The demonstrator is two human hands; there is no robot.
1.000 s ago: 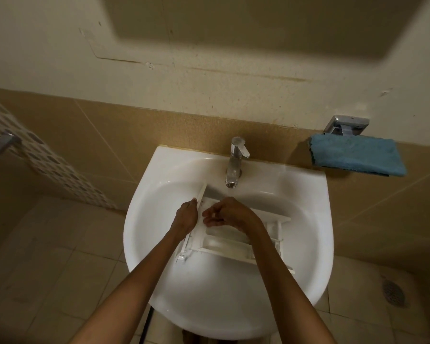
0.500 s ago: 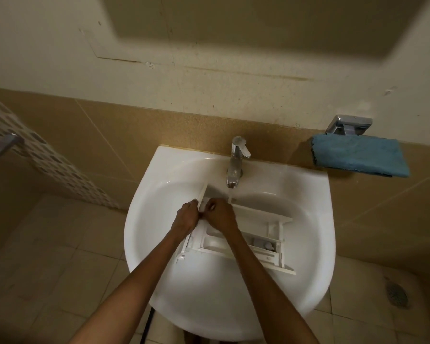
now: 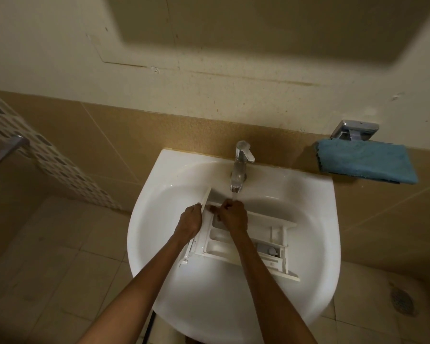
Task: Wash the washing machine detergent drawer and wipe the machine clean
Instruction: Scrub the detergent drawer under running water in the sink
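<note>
Detergent drawer (image 3: 219,245) lies in the sink (image 3: 315,199) under the running tap (image 3: 240,170). It is probably light, stiff, slippery plastic with thin partitions. The left hand (image 3: 189,220) grips its sturdy front panel, the best hold. The right hand (image 3: 233,216) curls at the far corner; I cannot tell whether it is gripping.

The left end of the detergent drawer (image 3: 277,232) is covered by the right hand (image 3: 233,217); what its curled fingers hold cannot be told; the near rim of the sink (image 3: 308,244) is cut off below; the floor drain (image 3: 402,300) is blurred.

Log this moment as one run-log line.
stage: rinsing detergent drawer in sink | faucet: running | left hand: grips drawer's front panel | right hand: fingers curled on drawer, under stream
</note>
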